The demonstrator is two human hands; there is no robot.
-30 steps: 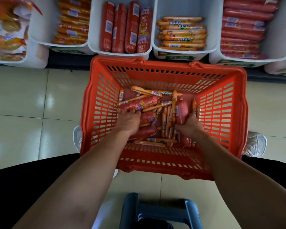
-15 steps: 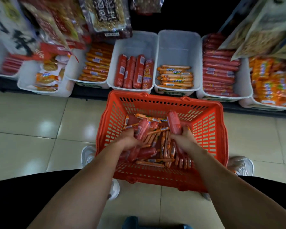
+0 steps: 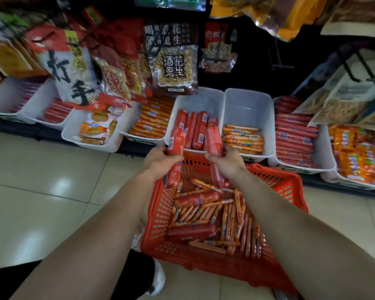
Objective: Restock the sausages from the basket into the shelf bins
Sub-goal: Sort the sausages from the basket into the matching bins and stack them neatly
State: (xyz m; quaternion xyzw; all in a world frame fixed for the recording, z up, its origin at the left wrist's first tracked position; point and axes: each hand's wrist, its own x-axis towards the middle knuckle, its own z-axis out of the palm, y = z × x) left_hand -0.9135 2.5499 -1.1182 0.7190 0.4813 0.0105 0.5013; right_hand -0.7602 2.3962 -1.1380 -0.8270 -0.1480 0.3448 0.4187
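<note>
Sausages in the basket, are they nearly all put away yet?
Not nearly. The white bin already holds a few thick sausages. The left hand grips a red sausage and the right hand grips a second red sausage, both near that bin. Left to do: the red basket holds a pile of thin orange sausages and some thick red ones.

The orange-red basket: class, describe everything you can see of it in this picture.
The basket is orange-red plastic, rectangular, with slotted walls and a solid rim. It stands on the tiled floor before the white shelf bins. Inside lie many thin orange sausages and a few thick red sausages, loosely heaped. The left hand and right hand each grip a thick red sausage above its far end.
</note>
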